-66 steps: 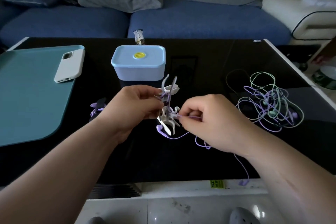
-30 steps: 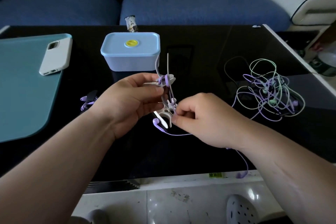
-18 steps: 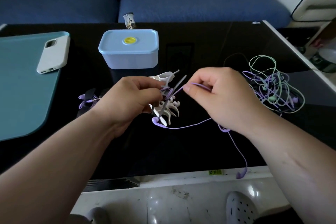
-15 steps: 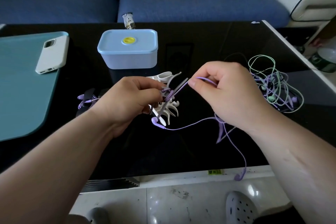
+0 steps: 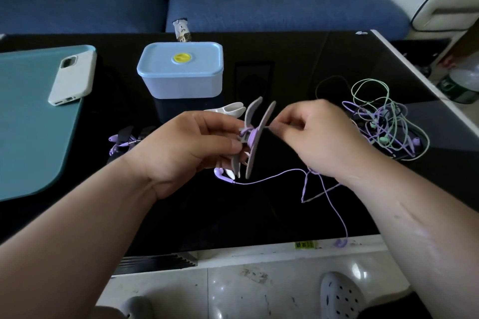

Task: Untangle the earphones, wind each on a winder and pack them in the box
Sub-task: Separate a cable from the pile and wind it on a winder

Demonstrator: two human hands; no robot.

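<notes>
Holding the winder (image 5: 255, 134) at frame centre, the left grip (image 5: 186, 145) is clasping its core while the right grip (image 5: 318, 137) is pinching the purple cord (image 5: 269, 176) beside it; the tangle (image 5: 383, 122) is lying at right, the lidded box (image 5: 181, 72) upper centre, on the bench (image 5: 285, 65).

Soft daylight enters from about two o'clock, brightening the cream armchair (image 5: 427, 0); the rest stays dim. The glossy black worktop (image 5: 259, 220) carries a faint reflection below the box (image 5: 181, 80) and a pale sheen at three o'clock. Small glints dot the floor (image 5: 233, 290) at six. Wide-angle bowing bends the edges; the centre is sharp.
</notes>
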